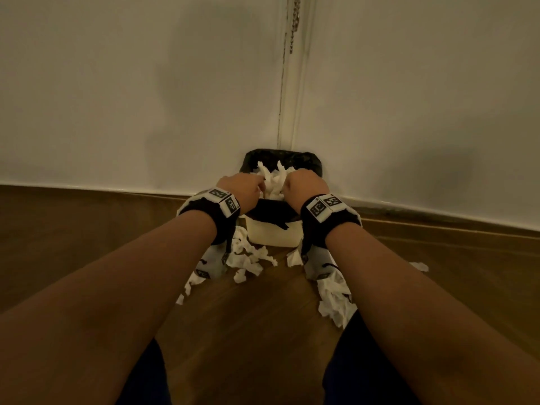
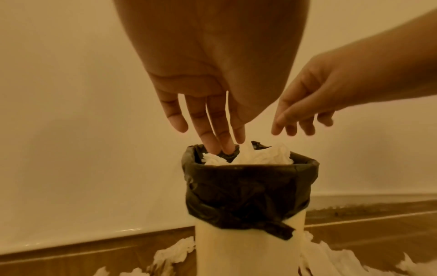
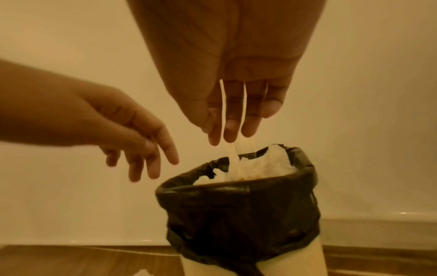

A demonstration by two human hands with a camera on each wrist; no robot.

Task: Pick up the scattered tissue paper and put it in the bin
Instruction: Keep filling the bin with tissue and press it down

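Bin [image 1: 273,229] partly filled — tissue on floor [image 1: 248,258] remains. Left hand [image 2: 201,84] and right hand [image 3: 236,84] hang above it — fingers spread, empty

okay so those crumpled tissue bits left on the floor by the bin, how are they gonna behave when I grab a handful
The tissue pieces look thin, torn and crumpled, so they will probably feel very light and floppy, squashing down in the left hand. The ragged edges suggest that they tear easily. Small scraps may well slip out between open fingers before reaching the bin.
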